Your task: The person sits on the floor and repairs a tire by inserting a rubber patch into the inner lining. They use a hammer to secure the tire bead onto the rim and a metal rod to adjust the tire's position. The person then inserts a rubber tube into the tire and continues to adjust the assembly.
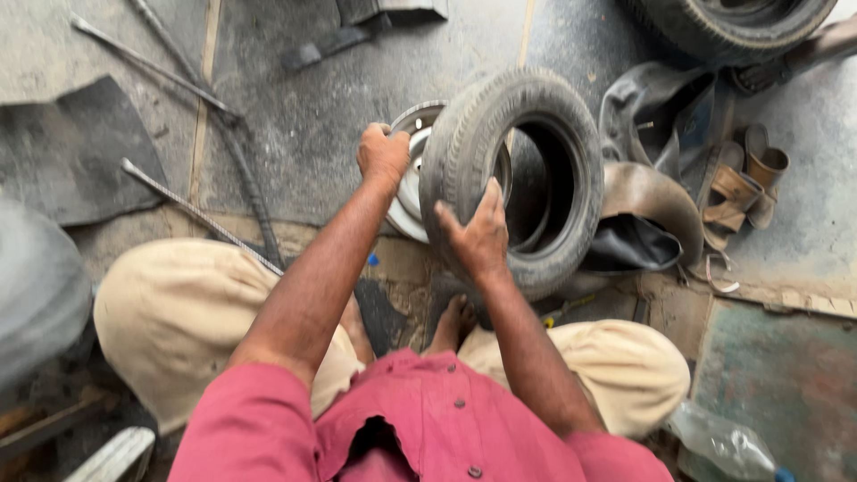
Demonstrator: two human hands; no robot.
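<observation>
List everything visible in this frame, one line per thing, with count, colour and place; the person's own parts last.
tyre: 1, grey-black, upright at centre, under both hands
wheel rim: 1, silver, behind the tyre
second tyre: 1, black, top right corner
inner tubes: heap, black, right of the tyre
sandals: pair, brown, right side
metal rods: several, grey, on the floor at left
plastic bottle: 1, clear, bottom right
left hand: gripping the rim's edge
right hand: flat on the tyre's tread
</observation>
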